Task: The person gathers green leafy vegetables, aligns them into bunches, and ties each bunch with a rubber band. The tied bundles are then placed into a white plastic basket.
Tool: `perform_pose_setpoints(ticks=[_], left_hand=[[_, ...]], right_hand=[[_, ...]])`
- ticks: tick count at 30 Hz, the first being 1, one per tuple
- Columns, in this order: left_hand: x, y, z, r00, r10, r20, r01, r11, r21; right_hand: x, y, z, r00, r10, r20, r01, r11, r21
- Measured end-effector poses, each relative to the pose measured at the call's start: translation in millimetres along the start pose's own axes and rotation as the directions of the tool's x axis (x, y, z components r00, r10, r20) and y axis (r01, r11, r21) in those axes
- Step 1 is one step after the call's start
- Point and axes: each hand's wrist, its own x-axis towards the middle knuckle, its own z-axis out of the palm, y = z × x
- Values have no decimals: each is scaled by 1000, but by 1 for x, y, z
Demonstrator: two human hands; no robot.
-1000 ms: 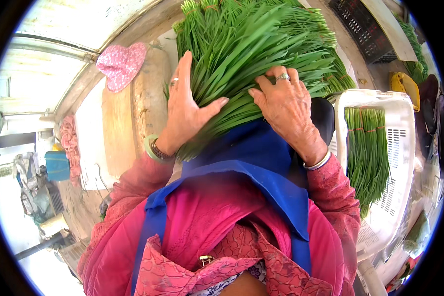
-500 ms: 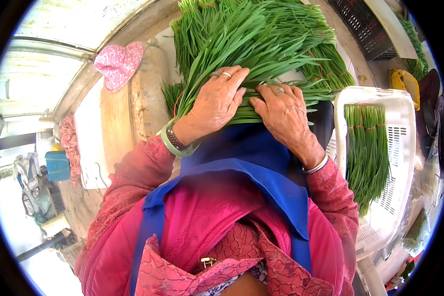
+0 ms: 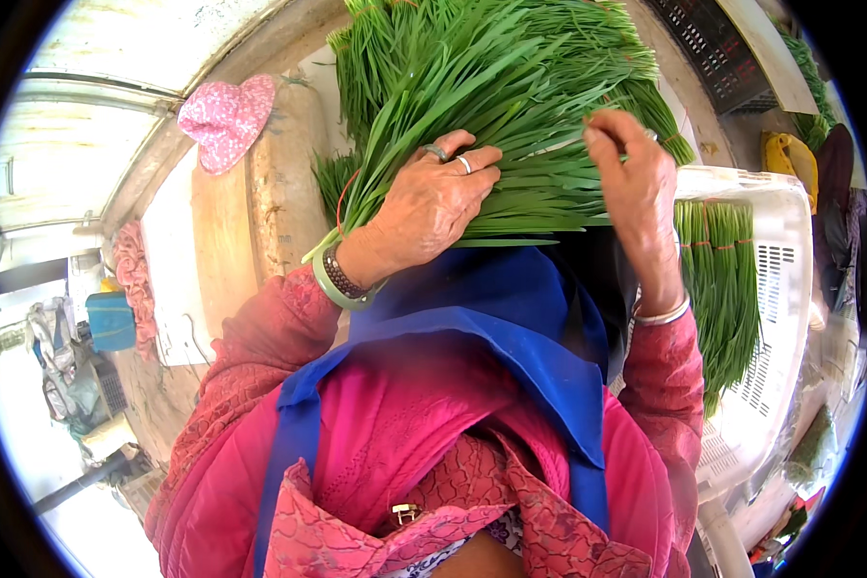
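Observation:
A big loose bunch of garlic chives (image 3: pixel 491 87), long flat green leaves, lies in front of me across the edge of my blue apron (image 3: pixel 433 289). My left hand (image 3: pixel 433 193) rests on top of the leaves, fingers stretched out and somewhat apart, pressing on them. A red band (image 3: pixel 345 197) shows at the stems beside my left wrist. Raised over the leaf tips on the right, my right hand (image 3: pixel 639 178) has its thumb and fingertips drawn together in a pinch. Whatever sits between those fingertips is too small to make out.
On the right stands a white plastic crate (image 3: pixel 785 279) with banded bundles of chives (image 3: pixel 718 289) inside. A worn wooden block (image 3: pixel 294 183) and a pink patterned hat (image 3: pixel 226 120) are at the left. A black crate (image 3: pixel 713 58) sits at the far right.
My right hand has lifted off the leaves and moved right and away from me, closing into a pinch. The left hand stays on the chives, its fingers shifted slightly.

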Motion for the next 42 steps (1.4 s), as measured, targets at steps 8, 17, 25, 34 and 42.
perform_pose_setpoints(ticks=[8, 17, 25, 34, 42], left_hand=[[-2, 0, 3, 1000, 4, 13, -4, 1000, -14], [-4, -1, 3, 1000, -10, -17, 9, 999, -36], [-3, -1, 3, 999, -36, -34, 33, 996, -88], [-1, 0, 3, 998, -39, -45, 34, 994, -107], [-5, -2, 4, 998, -40, -44, 35, 994, -104]], right_hand=[[40, 42, 17, 941, 201, 274, -169, 976, -136], [53, 44, 25, 823, 181, 539, -254, 965, 63], [58, 41, 31, 792, 130, 596, -255, 958, 131], [56, 47, 45, 819, 168, 549, -272, 956, 113], [29, 35, 67, 969, -175, 173, 225, 915, -335]])
